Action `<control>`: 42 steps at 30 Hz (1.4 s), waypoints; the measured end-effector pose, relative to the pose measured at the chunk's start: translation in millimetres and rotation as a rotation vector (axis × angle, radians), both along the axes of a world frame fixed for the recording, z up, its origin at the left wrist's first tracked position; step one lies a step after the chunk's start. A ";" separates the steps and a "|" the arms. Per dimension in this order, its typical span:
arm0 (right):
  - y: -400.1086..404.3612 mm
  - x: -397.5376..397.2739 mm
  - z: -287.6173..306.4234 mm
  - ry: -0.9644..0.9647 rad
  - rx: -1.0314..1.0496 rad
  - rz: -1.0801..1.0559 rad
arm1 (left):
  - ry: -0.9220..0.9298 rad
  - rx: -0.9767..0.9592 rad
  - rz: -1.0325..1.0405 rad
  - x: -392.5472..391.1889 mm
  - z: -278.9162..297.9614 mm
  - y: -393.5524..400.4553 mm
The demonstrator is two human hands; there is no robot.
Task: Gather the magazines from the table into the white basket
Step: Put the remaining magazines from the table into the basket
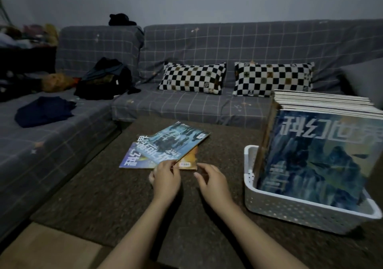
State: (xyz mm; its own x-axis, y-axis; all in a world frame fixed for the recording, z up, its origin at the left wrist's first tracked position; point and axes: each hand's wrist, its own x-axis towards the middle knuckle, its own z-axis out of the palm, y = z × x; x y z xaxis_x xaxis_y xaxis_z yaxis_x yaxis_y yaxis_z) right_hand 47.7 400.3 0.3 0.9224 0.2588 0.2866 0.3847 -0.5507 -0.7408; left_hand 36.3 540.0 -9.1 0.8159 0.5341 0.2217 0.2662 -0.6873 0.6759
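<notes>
Table surface [103, 202] is open from 6 to 9 o'clock of the magazine pile [163, 150]. At 3 o'clock, the white basket [300, 212], packed with upright magazines [319, 154], blocks passage. Sofa [186, 102] bounds 12 o'clock.

The basket's front magazine [323, 156] runs off the right edge.

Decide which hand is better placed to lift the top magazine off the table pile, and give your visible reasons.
Left. The left hand already pinches the near corner of the top magazine, which is tilted up off the pile. The right hand rests open beside it, nearer the white basket, free to steady or receive.
</notes>
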 end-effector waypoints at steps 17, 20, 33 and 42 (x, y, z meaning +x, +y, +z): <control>36.3 54.1 -46.7 0.008 -0.571 0.005 | 0.448 0.294 -0.086 32.8 -29.8 50.4; 26.3 29.1 -44.7 0.004 -0.583 0.015 | 0.431 0.276 -0.114 6.3 -29.4 45.5; -32.8 -129.7 -39.5 -0.065 -0.604 -0.019 | 0.458 0.317 -0.261 -145.7 -27.9 14.5; -49.6 -151.7 -38.4 -0.190 -0.383 -0.141 | 0.457 0.408 -0.387 -198.3 -22.2 21.9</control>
